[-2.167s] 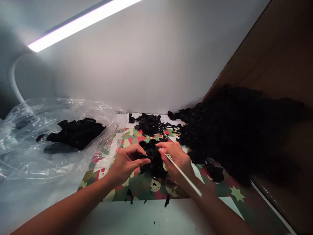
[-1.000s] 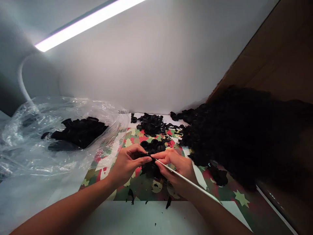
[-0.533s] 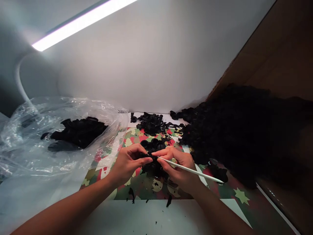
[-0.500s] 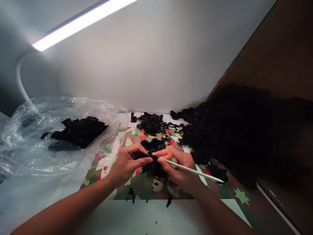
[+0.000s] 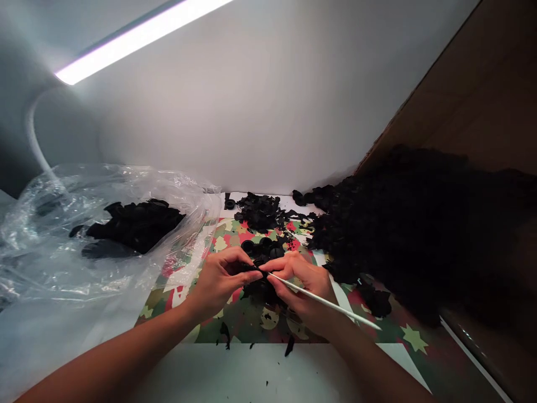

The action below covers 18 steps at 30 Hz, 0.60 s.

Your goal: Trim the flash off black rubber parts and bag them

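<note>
My left hand [image 5: 218, 280] pinches a small black piece [image 5: 251, 269] between thumb and fingers over the patterned mat [image 5: 235, 324]. My right hand [image 5: 302, 285] is closed round a thin white stick [image 5: 323, 302], whose tip meets that black piece where the two hands touch. Under both hands lies a small heap of black pieces [image 5: 260, 291]. The stick's far end points right and toward me.
A huge pile of black pieces [image 5: 411, 229] fills the right side against a brown board [image 5: 482, 95]. A smaller heap [image 5: 260, 211] lies at the back. On the left a clear plastic bag [image 5: 75, 252] holds more black pieces [image 5: 134, 224]. Black scraps [image 5: 289, 346] dot the white table.
The white stick has swung from lying along my right forearm to pointing more to the right, then tilted slightly lower. Both hands stay together over the small heap.
</note>
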Tool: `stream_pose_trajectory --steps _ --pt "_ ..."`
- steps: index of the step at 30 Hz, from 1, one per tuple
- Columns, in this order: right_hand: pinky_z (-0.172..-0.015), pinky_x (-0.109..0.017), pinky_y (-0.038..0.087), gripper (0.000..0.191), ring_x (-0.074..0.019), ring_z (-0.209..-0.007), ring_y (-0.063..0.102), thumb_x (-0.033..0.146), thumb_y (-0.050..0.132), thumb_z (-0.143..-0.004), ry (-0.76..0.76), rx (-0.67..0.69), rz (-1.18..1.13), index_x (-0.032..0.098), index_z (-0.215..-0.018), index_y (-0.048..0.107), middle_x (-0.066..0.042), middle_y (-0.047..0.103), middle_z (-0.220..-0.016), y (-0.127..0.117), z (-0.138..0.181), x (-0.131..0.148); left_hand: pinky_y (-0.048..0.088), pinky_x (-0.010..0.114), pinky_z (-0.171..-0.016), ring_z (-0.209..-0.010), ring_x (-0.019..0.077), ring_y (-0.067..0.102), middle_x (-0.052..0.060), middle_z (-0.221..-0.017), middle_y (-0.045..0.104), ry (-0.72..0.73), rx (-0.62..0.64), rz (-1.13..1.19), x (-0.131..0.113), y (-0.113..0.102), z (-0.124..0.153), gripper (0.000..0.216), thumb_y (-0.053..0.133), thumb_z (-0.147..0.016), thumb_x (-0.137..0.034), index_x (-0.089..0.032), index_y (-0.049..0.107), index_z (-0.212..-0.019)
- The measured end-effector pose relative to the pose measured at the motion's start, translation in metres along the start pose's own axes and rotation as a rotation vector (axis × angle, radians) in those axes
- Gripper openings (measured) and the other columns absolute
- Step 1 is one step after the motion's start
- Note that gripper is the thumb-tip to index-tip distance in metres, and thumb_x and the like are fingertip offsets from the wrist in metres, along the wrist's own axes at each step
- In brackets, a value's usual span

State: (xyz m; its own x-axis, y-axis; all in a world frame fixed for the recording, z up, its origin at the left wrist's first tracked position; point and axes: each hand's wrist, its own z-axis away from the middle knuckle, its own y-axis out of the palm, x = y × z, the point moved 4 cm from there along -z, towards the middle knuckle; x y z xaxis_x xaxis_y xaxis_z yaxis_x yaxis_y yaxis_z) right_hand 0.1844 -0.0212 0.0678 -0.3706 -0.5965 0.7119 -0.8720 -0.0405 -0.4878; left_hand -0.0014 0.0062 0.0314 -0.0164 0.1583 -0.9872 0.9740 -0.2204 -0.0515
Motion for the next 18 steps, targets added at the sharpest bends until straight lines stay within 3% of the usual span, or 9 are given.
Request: stream_pose_trajectory --steps 5,8,12,18 --pt "-0.081 -0.038 0.053 0.016 -0.0190 -0.078 0.068 0.018 0.057 -0.097 -0.071 -0.095 0.102 0.026 -0.084 0.063 -0.001 0.079 -0.095 0.009 0.002 0.002 0.044 0.022 -0.059 -0.065 0.0122 0.056 0.001 -0.071 0.062 0.055 -0.003 -0.060 -0.001 0.000 0.000 0.019 0.085 -0.075 -0.030 -0.016 0.073 -0.073" --pt "-0.081 -0.037 0.053 0.017 -0.0191 -0.080 0.070 0.019 0.059 -0.096 0.018 -0.132 0.092 0.025 -0.081 0.064 -0.002 0.080 -0.098 0.006 0.003 -0.005 0.046 0.023 -0.060 -0.065 0.0128 0.058 0.001 -0.071 0.064 0.091 0.007 -0.055 -0.004 0.000 0.001 0.019 0.085 -0.076 -0.030 -0.016 0.072 -0.072" --pt "-0.075 -0.035 0.056 0.021 -0.0205 -0.081 0.073 0.027 0.063 -0.095 0.128 -0.095 -0.074 0.024 -0.075 0.064 -0.003 0.080 -0.099 -0.005 0.003 -0.012 0.048 0.023 -0.061 -0.066 0.0136 0.059 0.002 -0.072 0.065 0.132 0.023 -0.037 -0.009 0.000 0.003 0.017 0.085 -0.077 -0.028 -0.017 0.073 -0.074" --pt "-0.083 -0.041 0.056 0.013 -0.0240 -0.089 0.074 0.026 0.065 -0.095 0.001 -0.002 -0.079 0.027 -0.082 0.066 -0.004 0.080 -0.103 -0.009 0.005 -0.007 0.046 0.024 -0.061 -0.067 0.0144 0.059 0.003 -0.071 0.066 0.162 0.020 -0.076 -0.011 -0.001 0.002 0.018 0.085 -0.077 -0.030 -0.017 0.073 -0.073"
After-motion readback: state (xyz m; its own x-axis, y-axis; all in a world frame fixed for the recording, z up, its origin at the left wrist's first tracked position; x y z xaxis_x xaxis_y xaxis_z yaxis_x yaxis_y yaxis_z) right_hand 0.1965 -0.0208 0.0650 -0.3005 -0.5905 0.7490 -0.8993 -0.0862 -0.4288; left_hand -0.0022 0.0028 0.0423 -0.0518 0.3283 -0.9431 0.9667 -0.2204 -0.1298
